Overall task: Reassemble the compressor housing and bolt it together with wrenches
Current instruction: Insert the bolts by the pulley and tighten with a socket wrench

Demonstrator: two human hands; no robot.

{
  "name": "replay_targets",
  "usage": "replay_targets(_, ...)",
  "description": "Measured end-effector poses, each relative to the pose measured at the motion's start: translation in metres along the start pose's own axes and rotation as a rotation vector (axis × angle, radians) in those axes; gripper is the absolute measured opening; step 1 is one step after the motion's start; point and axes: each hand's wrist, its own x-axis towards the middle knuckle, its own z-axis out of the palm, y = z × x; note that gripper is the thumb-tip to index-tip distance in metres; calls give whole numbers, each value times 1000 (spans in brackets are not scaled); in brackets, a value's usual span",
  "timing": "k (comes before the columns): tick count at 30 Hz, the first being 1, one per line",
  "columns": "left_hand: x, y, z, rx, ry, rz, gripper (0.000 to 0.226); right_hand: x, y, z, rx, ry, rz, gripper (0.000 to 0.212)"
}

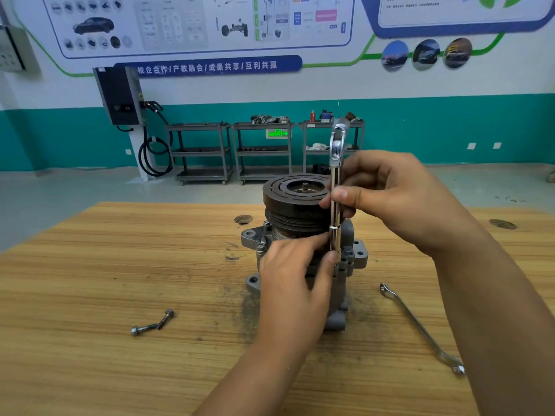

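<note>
Both hands meet on the upright socket wrench (pixel 335 187). With wrist raised, the right hand (pixel 399 202) pinches its shaft beside the pulley. The left hand (pixel 292 274) pinches the lower socket end against the compressor housing (pixel 357 253), which stands mid-counter (pixel 120 265).

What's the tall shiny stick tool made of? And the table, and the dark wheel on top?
The tall shiny silver ratchet wrench looks like polished chrome-plated steel: it mirrors light. The striped tan table looks like wood or wood-look laminate, from its grain lines. The dark round grooved pulley seems dull bare metal, maybe iron.
</note>
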Motion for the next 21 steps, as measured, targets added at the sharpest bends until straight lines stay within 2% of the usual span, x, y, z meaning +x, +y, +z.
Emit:
replay_targets(3,0,1,2,40,-12,10,27,0,0,2,-29,41,-6,12)
replay_targets(6,0,2,3,40,-5,-8,29,1,0,3,-73,65,-8,25)
replay_targets(10,0,2,3,35,5,-5,25,0,-1,4,-154,103,-18,18)
replay_targets(12,-1,2,2,1,-7,-41,24,-2,-3,2,-101,83,-30,5)
replay_targets(17,-3,1,2,18,-21,-41,20,-3,-5,-4,30,-22,-9,22)
replay_targets(21,-3,0,3,76,-12,19,22,0,-3,0,34,59,-22,18)
